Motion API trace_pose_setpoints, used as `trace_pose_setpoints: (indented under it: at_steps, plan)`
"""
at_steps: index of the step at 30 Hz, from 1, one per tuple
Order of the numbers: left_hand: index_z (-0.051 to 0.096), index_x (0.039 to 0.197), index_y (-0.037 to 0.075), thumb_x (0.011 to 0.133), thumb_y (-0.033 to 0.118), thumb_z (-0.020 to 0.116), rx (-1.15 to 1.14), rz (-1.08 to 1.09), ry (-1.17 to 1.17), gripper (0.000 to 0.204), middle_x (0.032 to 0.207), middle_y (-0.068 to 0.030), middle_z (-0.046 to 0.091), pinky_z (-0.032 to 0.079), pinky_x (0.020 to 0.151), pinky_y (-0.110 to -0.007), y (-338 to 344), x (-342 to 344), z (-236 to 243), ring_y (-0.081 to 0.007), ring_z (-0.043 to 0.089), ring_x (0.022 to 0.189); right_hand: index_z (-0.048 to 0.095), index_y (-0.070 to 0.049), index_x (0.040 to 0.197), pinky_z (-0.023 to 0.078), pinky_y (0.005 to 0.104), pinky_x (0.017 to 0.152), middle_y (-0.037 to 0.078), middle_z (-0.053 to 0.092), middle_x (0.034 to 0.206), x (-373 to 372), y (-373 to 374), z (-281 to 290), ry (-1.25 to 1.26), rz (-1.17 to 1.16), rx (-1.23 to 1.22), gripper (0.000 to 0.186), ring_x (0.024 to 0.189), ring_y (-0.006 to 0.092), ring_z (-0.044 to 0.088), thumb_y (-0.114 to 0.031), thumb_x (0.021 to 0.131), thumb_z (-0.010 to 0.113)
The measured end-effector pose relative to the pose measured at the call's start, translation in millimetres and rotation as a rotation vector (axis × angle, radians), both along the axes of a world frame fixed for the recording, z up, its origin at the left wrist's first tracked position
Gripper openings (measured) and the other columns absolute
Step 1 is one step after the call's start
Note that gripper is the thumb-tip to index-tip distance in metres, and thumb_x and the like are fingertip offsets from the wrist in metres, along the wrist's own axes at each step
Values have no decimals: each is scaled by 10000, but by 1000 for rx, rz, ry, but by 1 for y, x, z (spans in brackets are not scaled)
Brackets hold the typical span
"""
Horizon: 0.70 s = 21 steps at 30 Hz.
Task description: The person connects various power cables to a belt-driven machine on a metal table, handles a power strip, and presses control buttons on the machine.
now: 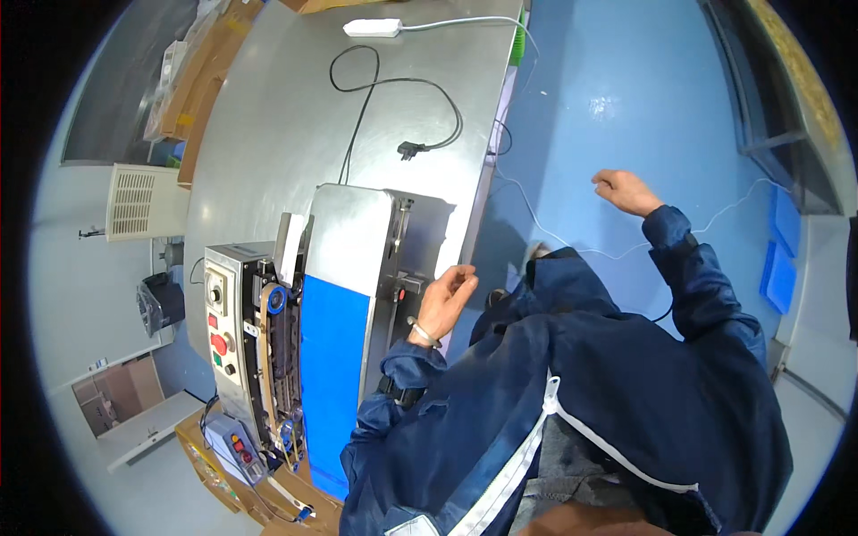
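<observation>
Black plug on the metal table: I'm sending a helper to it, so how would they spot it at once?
Find the big metal table, then the blue-belted machine on it. Past the machine's far end, a looping black cable ends in the plug near the table's right edge. Unlike the white power strip farther off, it is black.

A belt machine (349,237) is standing on the worktop (259,134), its control panel (217,322) sitting left of the belt (335,357). A plug (411,150) is lying between machine and power strip (374,28); the floor (617,89) is running along the worktop's right.
</observation>
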<state>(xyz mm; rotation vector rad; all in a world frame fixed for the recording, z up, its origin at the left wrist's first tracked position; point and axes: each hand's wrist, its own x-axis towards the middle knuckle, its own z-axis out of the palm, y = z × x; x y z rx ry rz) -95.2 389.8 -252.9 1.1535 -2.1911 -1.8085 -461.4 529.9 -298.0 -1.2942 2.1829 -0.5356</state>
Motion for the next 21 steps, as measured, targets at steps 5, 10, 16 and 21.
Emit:
trace_pose_setpoints:
  at_steps: [5, 10, 16, 21]
  plan:
    - [411, 1183, -79, 849, 218, 552, -50, 141, 32, 469, 963, -126, 604, 465, 724, -270, -29, -54, -27, -176, 593, 849, 552, 6, 1046, 422, 397, 828, 200, 580, 1000, -10, -79, 36, -91, 159, -236, 315, 943, 354, 537, -182, 810, 463]
    - [410, 1155, -60, 857, 230, 538, 189, 706, 263, 435, 1002, -144, 570, 490, 663, -276, -85, -137, -48, -182, 589, 820, 498, -3, 1116, 427, 377, 816, 157, 554, 1008, -73, -155, 46, 15, 520, -390, 343, 924, 312, 538, -90, 785, 513]
    - [445, 931, -44, 812, 260, 608, 216, 1330, 224, 365, 842, -175, 579, 471, 437, -246, -156, -182, -76, -195, 601, 571, 513, -2, 1105, 442, 371, 788, 157, 569, 981, -187, -211, 53, 59, 566, -349, 336, 878, 297, 554, -100, 784, 520]
    - [498, 735, 1, 793, 113, 572, 88, 1488, 283, 146, 640, -115, 597, 401, 399, -222, -163, -203, -77, -165, 584, 495, 534, 6, 1073, 449, 371, 761, 151, 576, 986, -228, -267, 62, -3, 562, -317, 326, 844, 283, 567, -115, 770, 532]
